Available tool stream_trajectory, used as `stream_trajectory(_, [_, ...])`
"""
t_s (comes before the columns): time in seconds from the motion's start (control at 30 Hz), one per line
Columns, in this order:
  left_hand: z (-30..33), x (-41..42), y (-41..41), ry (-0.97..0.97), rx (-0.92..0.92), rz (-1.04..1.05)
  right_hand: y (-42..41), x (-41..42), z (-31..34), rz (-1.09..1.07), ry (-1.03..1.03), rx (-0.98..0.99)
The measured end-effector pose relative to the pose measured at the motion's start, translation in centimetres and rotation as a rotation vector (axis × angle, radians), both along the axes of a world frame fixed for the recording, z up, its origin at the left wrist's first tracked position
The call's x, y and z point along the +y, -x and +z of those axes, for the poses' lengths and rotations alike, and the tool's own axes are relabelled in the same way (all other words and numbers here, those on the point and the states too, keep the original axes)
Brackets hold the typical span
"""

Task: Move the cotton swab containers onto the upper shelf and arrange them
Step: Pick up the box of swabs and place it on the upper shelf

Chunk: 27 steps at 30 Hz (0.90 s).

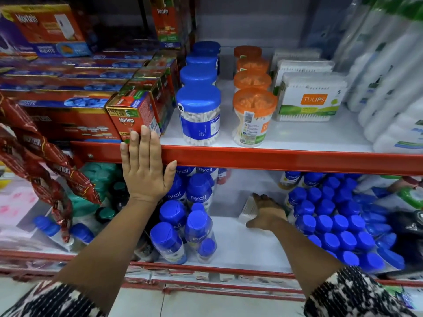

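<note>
Upper shelf point(274, 161) already holds rows of swab jars point(198, 115); your right hand point(266, 213) closes around one remaining swab box point(248, 210) below (left hand point(144, 170) flat, spread on the edge).

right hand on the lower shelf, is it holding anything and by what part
The right hand is on a white cotton swab pack, fingers over its top edge; whether the grip has closed cannot be told. The left hand lies flat on the red shelf edge, holding nothing.

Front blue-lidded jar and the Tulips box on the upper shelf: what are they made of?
Blue-lidded jar: clear, glossy plastic by the look, since the swabs show through; its lid is opaque blue plastic. Tulips box: likely thin clear plastic, swab rows visible through its sides, with a printed label.
</note>
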<state>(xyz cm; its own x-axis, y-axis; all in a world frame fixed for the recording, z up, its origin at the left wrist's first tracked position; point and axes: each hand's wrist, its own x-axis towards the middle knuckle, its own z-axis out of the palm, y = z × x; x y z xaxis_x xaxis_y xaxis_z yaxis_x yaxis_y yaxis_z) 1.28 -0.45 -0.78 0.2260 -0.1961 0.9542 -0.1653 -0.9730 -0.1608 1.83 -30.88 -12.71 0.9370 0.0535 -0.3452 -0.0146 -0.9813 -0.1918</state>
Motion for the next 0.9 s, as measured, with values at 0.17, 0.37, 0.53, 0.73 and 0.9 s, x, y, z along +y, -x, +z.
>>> stream_trajectory(0.17, [-0.1, 0.0, 0.0, -0.002, 0.006, 0.003, 2.6, 0.4, 0.7, -0.021, -0.046, -0.165])
stream_trajectory(0.37, [0.1, 0.0, 0.1, 0.013, 0.028, -0.009, 9.6, 1.5, 1.9, 0.041, -0.062, -0.415])
stream_trajectory(0.53, [0.3, -0.2, 0.5, 0.026, 0.064, -0.022, 14.6, 2.2, 4.6, 0.091, -0.057, -0.711])
stream_trajectory(0.73, [0.4, -0.2, 0.8, 0.037, 0.097, -0.038, 16.4, 2.6, 10.8, 0.145, 0.057, -1.162])
stream_trajectory(0.9, [0.6, -0.1, 1.0, 0.045, 0.128, -0.056, 16.7, 2.9, 13.4, 0.168, 0.126, -1.322])
